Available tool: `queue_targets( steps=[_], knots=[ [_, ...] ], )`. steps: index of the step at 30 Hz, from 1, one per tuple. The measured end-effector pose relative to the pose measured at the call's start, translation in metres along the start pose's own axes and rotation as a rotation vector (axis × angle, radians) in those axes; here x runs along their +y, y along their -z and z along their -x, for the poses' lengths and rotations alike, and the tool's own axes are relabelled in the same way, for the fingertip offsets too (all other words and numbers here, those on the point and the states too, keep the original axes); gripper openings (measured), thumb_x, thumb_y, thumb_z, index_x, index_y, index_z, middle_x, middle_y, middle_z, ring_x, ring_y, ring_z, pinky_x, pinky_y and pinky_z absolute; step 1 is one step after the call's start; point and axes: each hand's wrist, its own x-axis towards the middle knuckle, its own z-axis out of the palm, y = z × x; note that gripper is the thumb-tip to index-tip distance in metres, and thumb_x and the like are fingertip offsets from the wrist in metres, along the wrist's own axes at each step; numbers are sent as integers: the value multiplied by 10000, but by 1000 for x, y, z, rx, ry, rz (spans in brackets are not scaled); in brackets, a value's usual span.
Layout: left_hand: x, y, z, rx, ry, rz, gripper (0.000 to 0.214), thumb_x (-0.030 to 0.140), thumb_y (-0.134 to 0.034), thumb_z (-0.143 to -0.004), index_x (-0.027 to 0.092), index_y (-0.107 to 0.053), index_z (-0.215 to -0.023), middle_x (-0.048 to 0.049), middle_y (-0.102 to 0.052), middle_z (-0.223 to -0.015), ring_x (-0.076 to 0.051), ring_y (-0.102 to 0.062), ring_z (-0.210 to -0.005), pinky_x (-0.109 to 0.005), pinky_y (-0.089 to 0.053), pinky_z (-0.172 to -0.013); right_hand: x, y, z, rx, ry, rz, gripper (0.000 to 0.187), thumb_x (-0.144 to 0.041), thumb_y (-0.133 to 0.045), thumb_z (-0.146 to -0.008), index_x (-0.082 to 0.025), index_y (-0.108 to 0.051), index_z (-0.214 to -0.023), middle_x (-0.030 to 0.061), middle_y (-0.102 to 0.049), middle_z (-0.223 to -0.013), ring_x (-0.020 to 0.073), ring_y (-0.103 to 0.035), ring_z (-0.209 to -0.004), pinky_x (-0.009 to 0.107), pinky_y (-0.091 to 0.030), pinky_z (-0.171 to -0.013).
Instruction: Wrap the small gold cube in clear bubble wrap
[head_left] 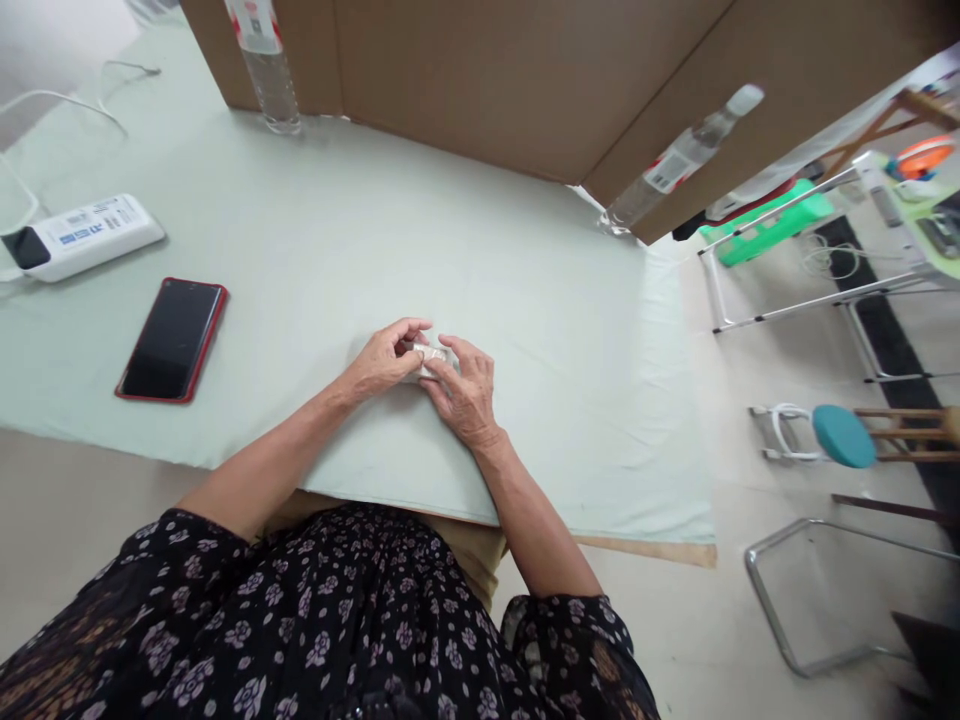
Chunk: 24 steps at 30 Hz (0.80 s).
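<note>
Both of my hands meet over the pale green cloth (337, 240) that covers the table. My left hand (386, 358) is curled, its fingertips pinching a small pale object (431, 355) that I cannot name. My right hand (465, 390) rests on the cloth with its fingers pressed on the same small object from the right. Most of the object is hidden under the fingers.
A red-cased phone (174, 340) lies face up at the left, and beyond it a white power bank (82, 235) with cables. Two clear water bottles (266, 60) (679, 160) stand against brown cardboard walls (480, 80). Stools and metal frames (840, 435) stand on the floor to the right.
</note>
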Motion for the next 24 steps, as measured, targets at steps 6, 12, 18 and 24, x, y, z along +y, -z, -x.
queue_targets(
  steps=[6, 12, 18, 24],
  knots=[
    [-3, -1, 0, 12, 14, 34, 560, 263, -598, -680, 142, -639, -1226, -52, -671, -1014, -131, -587, -743, -270, -512, -717, 1, 1, -1, 105, 13, -131, 324, -432, -632, -918, -278, -582, -1198, 118, -578, -1398, 300, -554, -1274, 494, -430, -1037],
    [-3, 6, -2, 91, 21, 140, 539, 310, -637, -656, 125, -671, -1161, -100, -704, -1067, -221, -634, -1001, -345, -523, -885, 16, 10, 0, 265, -151, -322, 433, -466, -603, -912, -259, -500, -1278, 145, -570, -1359, 314, -548, -1299, 538, -450, -1057],
    [5, 20, -2, 176, 46, 144, 490, 318, -638, -643, 131, -706, -1091, -107, -727, -1062, -259, -641, -1047, -404, -516, -948, 18, 14, -1, 242, -124, -273, 434, -430, -583, -918, -280, -514, -1320, 130, -545, -1383, 309, -538, -1303, 534, -457, -1058],
    [7, 21, -1, 157, 47, 49, 459, 339, -628, -671, 141, -720, -1074, -91, -734, -1076, -249, -646, -1016, -391, -517, -939, 8, 13, 2, 117, 25, -141, 430, -478, -588, -911, -304, -599, -1304, 99, -490, -1479, 324, -513, -1314, 525, -416, -1059]
  ],
)
